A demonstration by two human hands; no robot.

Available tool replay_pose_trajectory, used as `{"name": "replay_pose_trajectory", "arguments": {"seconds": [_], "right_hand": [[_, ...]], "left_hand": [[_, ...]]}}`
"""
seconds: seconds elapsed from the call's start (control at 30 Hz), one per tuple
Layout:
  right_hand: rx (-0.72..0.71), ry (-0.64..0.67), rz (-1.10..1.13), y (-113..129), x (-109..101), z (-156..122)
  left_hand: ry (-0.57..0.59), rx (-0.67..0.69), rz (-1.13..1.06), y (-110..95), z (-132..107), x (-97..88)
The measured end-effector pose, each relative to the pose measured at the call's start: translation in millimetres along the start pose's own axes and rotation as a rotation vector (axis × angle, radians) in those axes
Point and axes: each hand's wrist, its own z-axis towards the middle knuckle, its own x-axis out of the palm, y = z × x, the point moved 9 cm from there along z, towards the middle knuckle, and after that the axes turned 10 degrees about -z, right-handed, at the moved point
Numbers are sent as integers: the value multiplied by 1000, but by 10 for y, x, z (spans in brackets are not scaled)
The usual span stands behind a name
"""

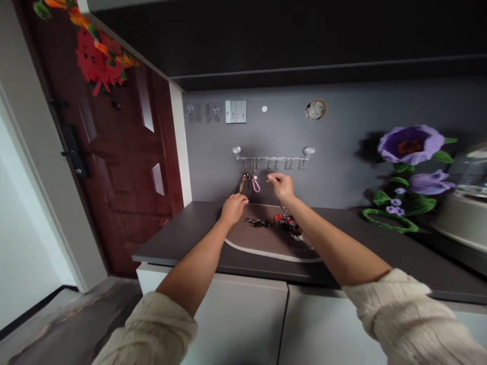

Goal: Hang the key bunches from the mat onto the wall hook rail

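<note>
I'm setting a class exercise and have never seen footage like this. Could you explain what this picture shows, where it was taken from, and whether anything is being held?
No machine here: these are a person's own bare arms. The picture comes from a camera worn on their head, looking forward and down. The left hand is loosely curled just below a bunch of keys with a brown fob, hanging from a chrome hook rail on a grey wall. The right hand is raised beside the rail, its fingers pinched; a pink loop key fob hangs nearby. Neither hand visibly holds anything. Below, a dark grey countertop bears a brown white-edged mat, with dark keys and a red keychain on it.
</note>
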Motion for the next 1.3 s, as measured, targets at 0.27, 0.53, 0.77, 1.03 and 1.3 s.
{"name": "replay_pose_trajectory", "arguments": {"seconds": [0.27, 0.53, 0.77, 1.03, 1.3], "right_hand": [[-24, 187, -73, -159, 9, -424], [-202, 348, -449, -169, 150, -754], [-372, 518, -696, -185, 370, -867], [-375, 588, -785, -206, 436, -932], [-387, 576, -754, -215, 438, -926]], "left_hand": [[106, 52, -19, -89, -48, 101], [307, 169, -57, -268, -126, 316], [413, 233, -70, -308, -167, 410], [420, 238, -74, -331, -189, 411], [295, 157, -123, -239, -136, 389]]}}
